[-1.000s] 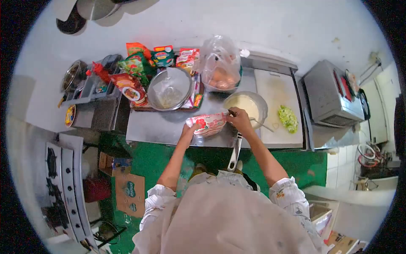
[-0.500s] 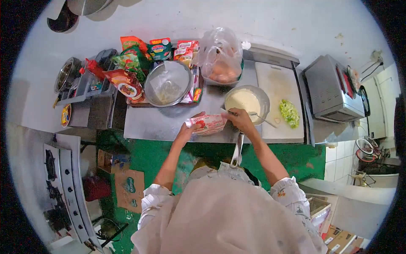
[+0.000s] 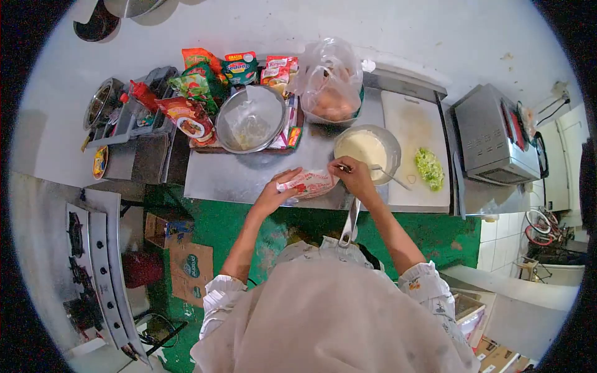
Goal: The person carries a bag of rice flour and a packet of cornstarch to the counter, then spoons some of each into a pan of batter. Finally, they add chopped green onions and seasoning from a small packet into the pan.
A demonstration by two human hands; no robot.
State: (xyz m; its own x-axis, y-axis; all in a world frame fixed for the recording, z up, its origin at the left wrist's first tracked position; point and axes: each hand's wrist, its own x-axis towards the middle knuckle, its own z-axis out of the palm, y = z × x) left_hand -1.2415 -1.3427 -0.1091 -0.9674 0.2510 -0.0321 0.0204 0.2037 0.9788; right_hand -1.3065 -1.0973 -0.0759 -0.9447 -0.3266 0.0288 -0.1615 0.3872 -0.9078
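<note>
Hands [image 3: 272,194] (two) hold one packet [image 3: 318,182] near one pan [image 3: 391,148].

Metal table [image 3: 217,180] under 1 pan [image 3: 392,148] and 1 white cutting board [image 3: 415,127]

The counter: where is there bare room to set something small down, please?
The counter is bare between the bowl and the front edge, left of the packet. The board is bare beyond the greens, toward its far end. It is crowded at the back, left of the board, with packs and a bag.
</note>
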